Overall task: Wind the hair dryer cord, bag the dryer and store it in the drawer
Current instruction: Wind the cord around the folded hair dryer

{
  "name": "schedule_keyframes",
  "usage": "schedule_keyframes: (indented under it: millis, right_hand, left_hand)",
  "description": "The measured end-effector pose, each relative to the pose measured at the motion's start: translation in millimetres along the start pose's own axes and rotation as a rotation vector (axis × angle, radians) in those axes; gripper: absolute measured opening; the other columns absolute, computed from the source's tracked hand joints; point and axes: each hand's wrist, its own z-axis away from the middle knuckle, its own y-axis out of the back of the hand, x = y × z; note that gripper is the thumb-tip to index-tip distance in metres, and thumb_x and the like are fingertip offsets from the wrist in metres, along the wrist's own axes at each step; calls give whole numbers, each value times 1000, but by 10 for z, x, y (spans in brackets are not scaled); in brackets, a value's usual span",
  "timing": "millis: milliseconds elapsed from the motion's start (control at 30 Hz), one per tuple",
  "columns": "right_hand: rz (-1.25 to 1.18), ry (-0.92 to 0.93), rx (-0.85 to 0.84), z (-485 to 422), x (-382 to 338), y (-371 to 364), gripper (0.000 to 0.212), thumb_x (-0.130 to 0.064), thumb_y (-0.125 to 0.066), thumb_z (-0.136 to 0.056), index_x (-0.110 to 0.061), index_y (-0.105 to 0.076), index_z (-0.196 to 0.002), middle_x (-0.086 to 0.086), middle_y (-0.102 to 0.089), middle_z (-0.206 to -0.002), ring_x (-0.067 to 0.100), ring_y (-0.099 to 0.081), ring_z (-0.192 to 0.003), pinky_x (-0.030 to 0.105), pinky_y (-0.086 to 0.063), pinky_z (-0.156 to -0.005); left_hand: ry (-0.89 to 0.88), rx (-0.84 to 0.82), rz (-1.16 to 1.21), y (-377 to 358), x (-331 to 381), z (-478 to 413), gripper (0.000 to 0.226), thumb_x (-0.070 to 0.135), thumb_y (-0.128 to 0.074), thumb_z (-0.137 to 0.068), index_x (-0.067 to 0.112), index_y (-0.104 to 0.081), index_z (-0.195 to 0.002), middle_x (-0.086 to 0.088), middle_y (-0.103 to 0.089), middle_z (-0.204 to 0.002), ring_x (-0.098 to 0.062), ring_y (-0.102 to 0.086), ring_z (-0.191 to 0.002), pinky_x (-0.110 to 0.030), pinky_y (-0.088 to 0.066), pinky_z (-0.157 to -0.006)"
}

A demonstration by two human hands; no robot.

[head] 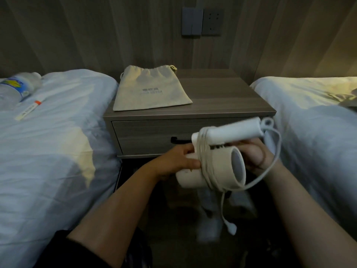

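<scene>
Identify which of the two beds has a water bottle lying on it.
The left bed: a water bottle lies on its side there, next to a thin white stick; the right bed shows no bottle.

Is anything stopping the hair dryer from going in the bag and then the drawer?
Yes. The bag lies on the nightstand with its mouth looking pulled closed, and the drawer is shut. Also, the cord is only partly wound round the hair dryer; its plug dangles loose.
</scene>
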Motion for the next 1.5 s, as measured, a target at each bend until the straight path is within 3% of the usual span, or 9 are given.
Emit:
schedule_keyframes:
  millis: [100,400,467,600,700,933,1200,1367,1500]
  right_hand:
    - [5,2,18,21,-58,-66,14,4,-60,-77,-5,-64,-87,-1,-72,-62,8,-66,-54,18,-52,-49]
    - [-32,-97,-118,82,-92,-115,23,4,-46,-86,-10,-65,-85,-5,-58,-54,5,-35,-45,15,-24,-40]
    - [-65,-114,-196,108,-125,-134,7,-12,-66,-77,-16,-70,-73,-6,-57,-56,5,-38,-49,16,-25,-43]
    - [-123,-116,-193,108,-81,-170,32,-43,-83,-57,-19,-65,-68,-9,-53,-57,5,-39,-49,16,-26,-44]
    - [7,-112,-51,89,-26,-261,24,-29,-63,-82,-20,-61,-60,-8,-45,-52,8,-30,-50,17,-22,-42]
    - [91,-122,-68,122,19,-346,10,-24,-57,-79,-16,-61,-83,-7,-44,-54,6,-32,-47,20,-24,-45]
    - [418,-67,-27,119,-69,-327,29,-27,-56,-90,-26,-70,-65,-3,-50,-54,11,-37,-47,26,-28,-46]
    - [604,-142,-80,162,-186,-215,17,-13,-54,-92,-7,-70,-90,-2,-49,-49,8,-36,-37,17,-29,-38]
    - [790,-156,-94,214,-290,-206,17,-13,-55,-92,-11,-70,-85,-4,-49,-40,5,-38,-33,16,-31,-38]
  left_hand:
    - [-33,146,210,-11,3,-43,69,47,-77,-41,23,-60,-104,-3,-66,-105,-19,-62,-99,-39,-48,-90]
    - [-7,412,420,-32,87,-37,11,22,-54,-90,21,-63,-96,2,-68,-81,-10,-64,-72,-22,-52,-62]
    - [-9,423,443,-43,87,-33,9,20,-54,-90,22,-63,-89,6,-71,-72,-6,-66,-63,-19,-53,-55]
    - [-3,448,468,-82,100,-31,6,20,-57,-88,21,-63,-87,6,-71,-70,-5,-65,-60,-18,-52,-53]
    - [12,487,478,-104,100,-31,5,23,-61,-86,22,-64,-90,-1,-69,-85,-14,-63,-76,-24,-53,-65]
    - [36,543,546,-141,68,-56,7,24,-65,-83,21,-66,-90,-8,-70,-95,-25,-64,-89,-40,-52,-82]
    - [40,630,479,-77,137,-34,28,24,-67,-81,13,-66,-106,0,-69,-88,-14,-64,-78,-28,-53,-70]
    - [32,784,457,124,132,4,24,28,-71,-78,17,-68,-99,1,-69,-91,-14,-64,-81,-25,-50,-67]
    - [17,863,391,230,77,15,35,31,-74,-75,15,-68,-106,-2,-70,-100,-15,-65,-89,-25,-50,-70]
